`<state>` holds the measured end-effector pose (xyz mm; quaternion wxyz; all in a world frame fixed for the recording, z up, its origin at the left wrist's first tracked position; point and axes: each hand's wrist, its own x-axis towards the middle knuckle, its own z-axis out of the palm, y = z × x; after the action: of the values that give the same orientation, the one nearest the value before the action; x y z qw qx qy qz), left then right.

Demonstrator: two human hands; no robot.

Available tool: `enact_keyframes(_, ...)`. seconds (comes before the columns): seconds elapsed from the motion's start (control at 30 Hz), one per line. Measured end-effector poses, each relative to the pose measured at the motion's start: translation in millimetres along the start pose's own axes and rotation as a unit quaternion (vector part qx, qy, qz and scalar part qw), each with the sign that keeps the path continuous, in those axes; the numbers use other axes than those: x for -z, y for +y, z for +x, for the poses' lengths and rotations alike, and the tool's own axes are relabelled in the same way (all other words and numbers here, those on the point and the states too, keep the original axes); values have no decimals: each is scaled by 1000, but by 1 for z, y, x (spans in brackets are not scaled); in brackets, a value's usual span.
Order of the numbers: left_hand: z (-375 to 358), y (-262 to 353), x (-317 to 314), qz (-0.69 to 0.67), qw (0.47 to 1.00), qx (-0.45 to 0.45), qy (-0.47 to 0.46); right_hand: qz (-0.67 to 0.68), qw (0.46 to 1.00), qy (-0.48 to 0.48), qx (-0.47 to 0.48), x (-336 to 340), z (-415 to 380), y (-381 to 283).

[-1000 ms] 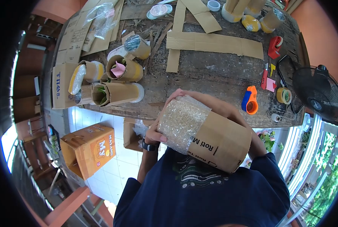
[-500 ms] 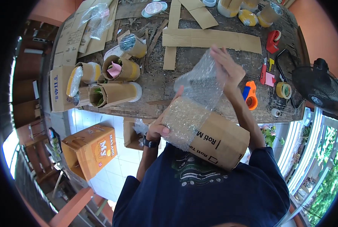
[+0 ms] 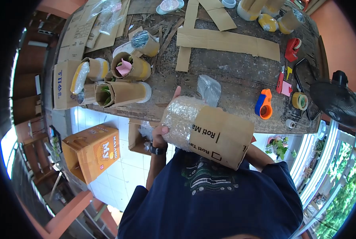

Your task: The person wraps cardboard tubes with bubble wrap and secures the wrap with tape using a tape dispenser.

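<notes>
A cardboard package [image 3: 221, 133] printed "Roti" lies slantwise before my chest, its left end wrapped in bubble wrap [image 3: 182, 123]. My left hand [image 3: 162, 133] grips that wrapped end, thumb on the near face and fingers reaching round behind. My right forearm [image 3: 261, 157] runs in behind the package's right end, and the package hides the fingers of that hand. Just beyond the package, a loose piece of clear bubble wrap [image 3: 210, 89] lies on the wooden table [image 3: 241, 71].
Upright cardboard wraps with plants [image 3: 128, 89] stand at the left. An orange-blue tape dispenser [image 3: 265, 104], red cutter [image 3: 280, 81], red tape dispenser [image 3: 292, 49] and fan [image 3: 335, 93] are at the right. Cardboard strips [image 3: 229, 42] lie further back. A box [image 3: 94, 151] sits below left.
My right hand has left the raised bubble wrap and gone behind the package. A piece of bubble wrap now lies on the table. The package has shifted slightly left.
</notes>
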<state>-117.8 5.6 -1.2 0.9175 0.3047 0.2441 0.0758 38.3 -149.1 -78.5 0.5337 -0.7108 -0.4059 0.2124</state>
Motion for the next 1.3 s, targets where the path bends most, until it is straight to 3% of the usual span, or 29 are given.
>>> enact_keyframes(0.13,13,3,-17,17,998,-21,-55,-94,993,65,27,14,38,-8)
enact_keyframes(0.23,17,-3,-12,50,995,-34,-85,-81,989,88,90,14,51,-30)
enact_keyframes(0.4,22,2,-10,101,988,-79,-80,23,999,-16,42,-5,-2,-6)
enact_keyframes(0.57,12,7,-6,73,995,-72,-7,33,998,-55,12,-5,-17,-9)
enact_keyframes(0.63,1,-8,45,8,997,-12,77,34,997,-67,9,-5,-17,-8)
enact_keyframes(0.7,1,-8,51,4,997,-21,78,33,996,-77,8,-7,-17,-8)
enact_keyframes(0.87,24,-4,14,144,957,-226,-115,21,994,-104,4,-12,-9,-4)
enact_keyframes(1.0,33,0,-6,41,972,-223,-65,1,992,-124,1,-27,5,6)
enact_keyframes(1.07,38,-6,0,-3,966,-254,-40,7,990,-137,-20,-38,11,11)
enact_keyframes(1.17,48,-15,44,-51,977,-206,-17,122,971,-172,-110,-36,18,1)
enact_keyframes(1.23,55,0,39,46,965,-256,13,245,929,-194,-196,-23,21,-21)
enact_keyframes(1.3,63,9,48,65,956,-283,51,256,922,-215,-197,-6,20,-42)
